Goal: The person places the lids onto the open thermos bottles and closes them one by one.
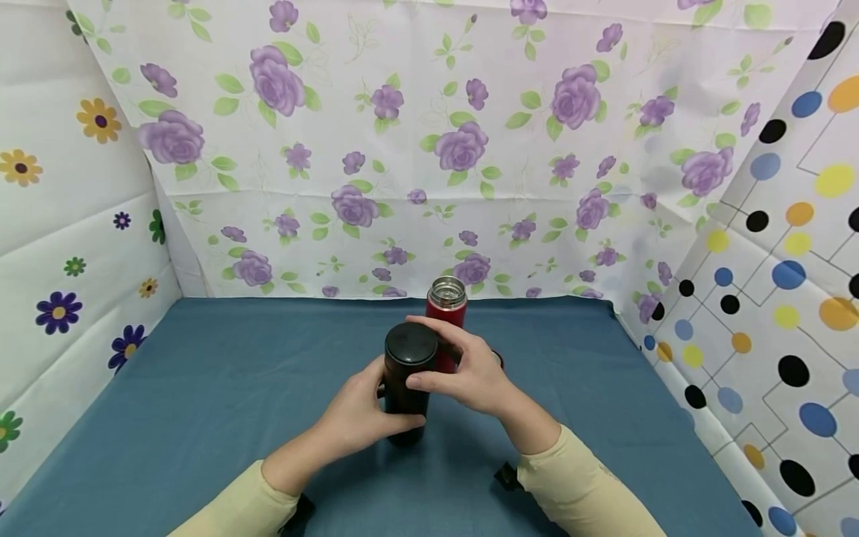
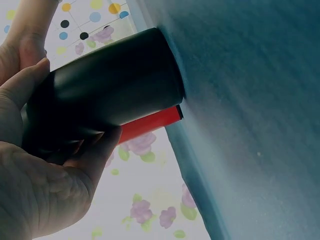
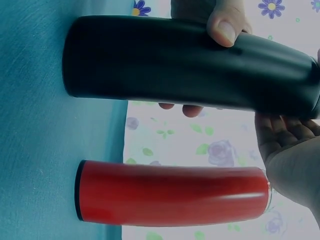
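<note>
A tall black thermos (image 1: 407,395) with its round black lid (image 1: 411,343) on stands upright in front of me, between both hands. My left hand (image 1: 352,414) grips its body from the left, thumb across the near side. From the right, my right hand (image 1: 466,369) holds it close to the top, thumb in front and fingers passing behind just below the lid. Whether its base touches the table cannot be told. Just behind it stands a red thermos (image 3: 170,194), its bare steel mouth (image 1: 447,289) uncovered.
A blue cloth (image 1: 268,373) covers the table. Partly hidden behind my right hand lies a small dark round item (image 1: 499,359). A floral curtain (image 1: 376,149) hangs at the back, with patterned sheets at the left and right sides.
</note>
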Tool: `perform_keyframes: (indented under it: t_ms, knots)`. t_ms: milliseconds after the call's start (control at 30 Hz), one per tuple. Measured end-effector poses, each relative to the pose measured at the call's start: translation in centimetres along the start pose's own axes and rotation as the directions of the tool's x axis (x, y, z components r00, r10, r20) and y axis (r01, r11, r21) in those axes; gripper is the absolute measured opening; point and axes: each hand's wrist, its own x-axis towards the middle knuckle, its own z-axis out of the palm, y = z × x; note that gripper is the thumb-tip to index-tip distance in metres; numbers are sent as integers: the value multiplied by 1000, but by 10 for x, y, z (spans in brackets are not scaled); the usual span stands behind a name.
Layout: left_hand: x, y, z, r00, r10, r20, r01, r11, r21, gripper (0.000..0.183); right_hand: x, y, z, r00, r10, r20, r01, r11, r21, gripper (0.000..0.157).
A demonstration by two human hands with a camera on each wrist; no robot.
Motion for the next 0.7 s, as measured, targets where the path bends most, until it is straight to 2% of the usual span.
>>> perform_keyframes:
  t_ms: [300, 700]
  knots:
    - [0, -3, -1, 999, 12, -33, -12, 1000, 11, 75, 1, 0, -1, 1000, 13, -1, -13, 1000, -25, 70]
    - [2, -1, -4, 997, -27, -67, 29, 999, 34, 75, 0, 1, -1, 999, 30, -11, -30, 999, -41, 71]
